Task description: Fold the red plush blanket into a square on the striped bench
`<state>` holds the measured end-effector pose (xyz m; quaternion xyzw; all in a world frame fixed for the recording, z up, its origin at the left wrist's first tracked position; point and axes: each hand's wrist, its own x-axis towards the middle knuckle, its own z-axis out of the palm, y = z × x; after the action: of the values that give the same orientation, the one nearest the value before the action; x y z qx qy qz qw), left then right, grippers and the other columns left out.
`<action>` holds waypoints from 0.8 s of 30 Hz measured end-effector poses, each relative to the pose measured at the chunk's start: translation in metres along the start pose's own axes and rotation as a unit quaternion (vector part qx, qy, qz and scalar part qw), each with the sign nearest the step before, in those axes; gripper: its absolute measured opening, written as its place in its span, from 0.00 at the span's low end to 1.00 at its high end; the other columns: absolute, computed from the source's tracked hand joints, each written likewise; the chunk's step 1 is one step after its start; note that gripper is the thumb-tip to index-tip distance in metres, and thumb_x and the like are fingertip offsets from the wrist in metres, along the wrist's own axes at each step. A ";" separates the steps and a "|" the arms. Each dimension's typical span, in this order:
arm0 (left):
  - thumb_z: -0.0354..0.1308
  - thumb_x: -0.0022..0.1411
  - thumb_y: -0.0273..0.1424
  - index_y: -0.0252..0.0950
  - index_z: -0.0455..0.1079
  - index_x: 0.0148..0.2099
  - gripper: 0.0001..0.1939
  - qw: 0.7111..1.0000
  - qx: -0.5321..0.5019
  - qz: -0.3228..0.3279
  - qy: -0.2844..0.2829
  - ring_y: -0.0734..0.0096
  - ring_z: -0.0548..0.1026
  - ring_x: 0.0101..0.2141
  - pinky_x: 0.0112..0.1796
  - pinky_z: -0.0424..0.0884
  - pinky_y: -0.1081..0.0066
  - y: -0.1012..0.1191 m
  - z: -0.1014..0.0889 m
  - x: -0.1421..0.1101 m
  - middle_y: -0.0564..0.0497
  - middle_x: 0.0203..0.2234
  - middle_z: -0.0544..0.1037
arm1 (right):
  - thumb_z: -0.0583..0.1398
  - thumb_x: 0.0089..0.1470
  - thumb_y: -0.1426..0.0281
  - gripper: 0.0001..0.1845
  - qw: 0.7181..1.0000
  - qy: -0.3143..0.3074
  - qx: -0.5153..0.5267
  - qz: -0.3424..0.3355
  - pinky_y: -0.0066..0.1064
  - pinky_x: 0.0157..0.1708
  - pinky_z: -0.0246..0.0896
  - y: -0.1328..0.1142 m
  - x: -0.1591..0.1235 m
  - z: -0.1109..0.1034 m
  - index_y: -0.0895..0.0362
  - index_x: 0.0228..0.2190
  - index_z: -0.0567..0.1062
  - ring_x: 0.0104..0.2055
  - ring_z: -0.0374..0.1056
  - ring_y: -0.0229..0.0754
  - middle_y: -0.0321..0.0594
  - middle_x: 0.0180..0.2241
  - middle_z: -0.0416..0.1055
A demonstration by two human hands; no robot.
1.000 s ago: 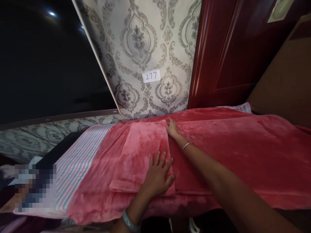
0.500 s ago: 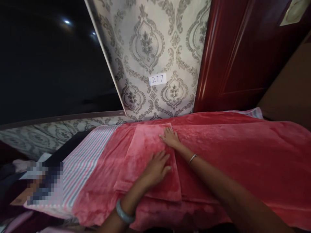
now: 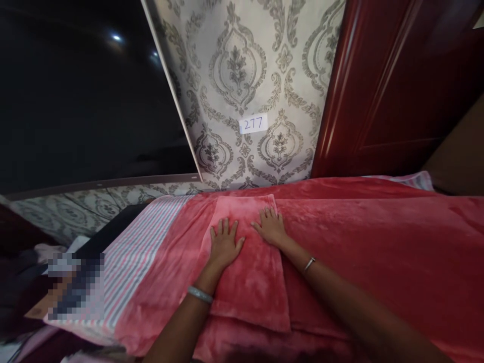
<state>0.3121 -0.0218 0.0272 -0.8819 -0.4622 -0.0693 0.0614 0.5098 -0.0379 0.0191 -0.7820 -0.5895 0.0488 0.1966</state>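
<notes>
A plush red-pink blanket (image 3: 257, 282) lies spread before me, one end folded back over itself into a flat panel. On that folded panel rests my left hand (image 3: 225, 244), its fingers spread wide and palm down. My right hand (image 3: 270, 225) is also flat, near the panel's upper right edge, with fingers apart. Neither hand grips anything. Under the blanket's left side shows a cloth with pink, grey and white stripes (image 3: 139, 252).
A dark television screen (image 3: 83, 101) stands at the left. Behind the blanket is patterned wallpaper with a paper label (image 3: 253, 123) reading 277. A dark red wooden door (image 3: 378, 101) rises at the right. Assorted items, partly blurred out, lie at the lower left.
My left hand has slid left and up across the folded panel, with its fingers spreading. My right hand remains near the panel's upper right edge. The view has shifted slightly.
</notes>
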 end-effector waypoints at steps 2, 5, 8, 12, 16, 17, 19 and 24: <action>0.44 0.71 0.47 0.37 0.54 0.72 0.33 1.000 0.011 -0.004 -0.003 0.42 0.49 0.70 0.63 0.48 0.37 0.000 -0.001 0.003 0.35 0.71 0.51 | 0.53 0.65 0.53 0.39 0.999 0.024 -0.012 -0.019 0.58 0.68 0.29 -0.001 0.012 -0.009 0.63 0.68 0.56 0.73 0.35 0.59 0.57 0.71 0.44; 0.44 0.71 0.47 0.39 0.53 0.73 0.33 1.000 0.026 -0.010 -0.010 0.44 0.48 0.70 0.64 0.47 0.37 0.001 -0.001 0.005 0.36 0.71 0.51 | 0.50 0.66 0.54 0.38 0.999 0.019 -0.036 -0.032 0.56 0.68 0.28 0.005 0.029 -0.016 0.60 0.69 0.54 0.74 0.33 0.54 0.52 0.72 0.43; 0.43 0.72 0.46 0.39 0.52 0.73 0.33 0.999 0.030 -0.014 -0.019 0.45 0.47 0.70 0.64 0.47 0.38 0.001 -0.001 0.004 0.37 0.72 0.50 | 0.48 0.67 0.54 0.37 0.999 -0.020 -0.043 -0.003 0.57 0.67 0.34 0.016 0.037 -0.012 0.62 0.68 0.54 0.73 0.37 0.53 0.53 0.71 0.45; 0.44 0.71 0.47 0.40 0.51 0.73 0.34 0.997 0.002 -0.023 -0.074 0.46 0.44 0.71 0.64 0.46 0.38 -0.003 -0.009 0.010 0.39 0.72 0.47 | 0.48 0.67 0.52 0.38 0.999 -0.019 -0.035 0.009 0.56 0.68 0.35 0.024 0.035 -0.003 0.64 0.68 0.54 0.74 0.36 0.53 0.53 0.71 0.45; 0.45 0.71 0.45 0.39 0.59 0.70 0.30 0.993 -0.044 -0.032 -0.107 0.50 0.57 0.68 0.63 0.56 0.45 -0.012 -0.029 0.042 0.39 0.69 0.58 | 0.47 0.67 0.52 0.39 1.000 -0.018 -0.022 0.007 0.55 0.68 0.32 0.024 0.034 0.000 0.65 0.69 0.53 0.74 0.34 0.52 0.53 0.72 0.43; 0.43 0.72 0.43 0.38 0.59 0.69 0.28 0.994 -0.048 -0.036 -0.096 0.51 0.58 0.67 0.63 0.58 0.46 -0.015 -0.033 0.054 0.38 0.68 0.60 | 0.47 0.67 0.52 0.39 1.000 -0.016 -0.020 0.008 0.56 0.68 0.32 0.024 0.035 0.000 0.65 0.69 0.53 0.74 0.34 0.52 0.53 0.72 0.43; 0.41 0.73 0.40 0.35 0.57 0.70 0.28 0.995 -0.047 -0.045 -0.075 0.54 0.55 0.69 0.64 0.55 0.48 -0.019 -0.037 0.078 0.38 0.69 0.57 | 0.48 0.67 0.52 0.39 1.000 -0.014 -0.013 0.009 0.56 0.68 0.32 0.025 0.036 0.002 0.65 0.69 0.53 0.74 0.34 0.52 0.53 0.72 0.43; 0.40 0.72 0.43 0.36 0.49 0.73 0.33 0.994 -0.045 -0.072 -0.071 0.51 0.45 0.71 0.65 0.49 0.42 -0.030 -0.014 0.116 0.41 0.72 0.47 | 0.48 0.66 0.51 0.39 1.000 -0.013 0.000 0.009 0.57 0.67 0.33 0.027 0.039 0.006 0.62 0.69 0.54 0.74 0.34 0.53 0.54 0.72 0.43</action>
<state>0.3517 0.0861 0.0631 -0.8508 -0.5242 -0.0313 -0.0170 0.5443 -0.0059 0.0095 -0.7864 -0.5850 0.0608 0.1885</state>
